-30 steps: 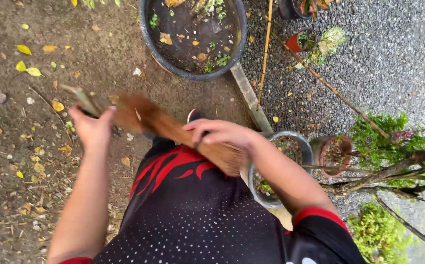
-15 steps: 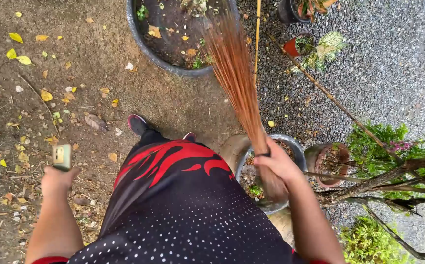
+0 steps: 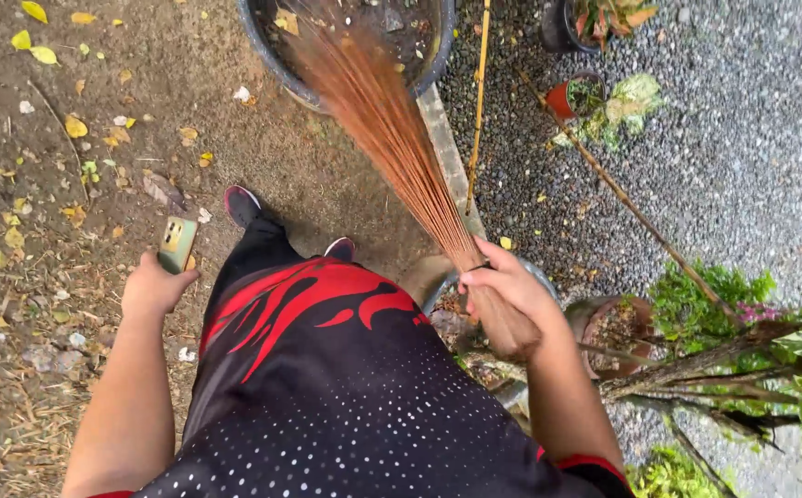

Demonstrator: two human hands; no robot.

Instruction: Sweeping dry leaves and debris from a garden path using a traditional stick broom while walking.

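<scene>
My right hand [image 3: 512, 290] is wrapped tight around the bound neck of the stick broom [image 3: 392, 129], light, springy bristles fanned toward the black tub [image 3: 277, 65]; my left hand [image 3: 154, 288] grips a small green card [image 3: 177, 244].

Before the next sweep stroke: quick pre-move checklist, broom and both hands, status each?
1. Right hand closed around the bound end of the stick broom: ok.
2. Broom bristles free of snags: not ok, the tips fan out over the rim of the large dark planter.
3. Left hand free to help: not ok, it holds a small green rectangular object.
4. Feet planted on the dirt: ok, both dark shoes show ahead of the body.
5. Swing path on the right: not ok, small pots and a yellow stake stand close by.
6. Leaves within broom range: cannot tell.
</scene>
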